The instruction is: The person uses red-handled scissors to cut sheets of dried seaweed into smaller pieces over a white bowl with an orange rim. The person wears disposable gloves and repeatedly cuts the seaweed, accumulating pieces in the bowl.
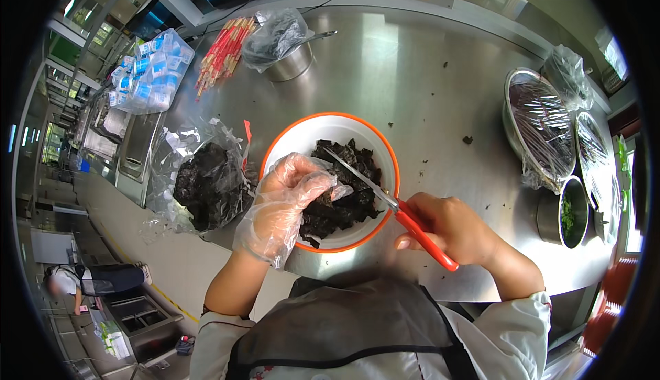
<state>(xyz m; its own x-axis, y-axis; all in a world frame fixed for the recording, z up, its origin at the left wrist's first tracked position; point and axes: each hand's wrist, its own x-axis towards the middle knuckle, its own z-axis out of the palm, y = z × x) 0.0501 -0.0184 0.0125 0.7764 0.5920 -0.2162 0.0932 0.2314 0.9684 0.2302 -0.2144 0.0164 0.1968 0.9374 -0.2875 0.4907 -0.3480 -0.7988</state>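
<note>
My left hand (289,194), in a transparent plastic glove, is over the left side of a white bowl (289,140) with an orange rim. Its fingers are pinched on a small piece of dark dried seaweed (325,198), partly hidden by the glove. Cut dried seaweed (356,212) is heaped in the bowl. My bare right hand (446,230) grips red-handled scissors (363,179) at the bowl's right rim. Their blades reach over the seaweed, pointing up and left, and look nearly closed. Left of the bowl lies an opened plastic bag (206,189) of dark seaweed.
Dark scraps (467,140) dot the steel table (412,86). A steel pot (291,65), red-wrapped chopsticks (224,55) and bagged blue-and-white cups (152,73) stand at back left. Film-covered bowls (541,122) and a pot of chopped greens (564,215) are at right. A person (98,279) is far left.
</note>
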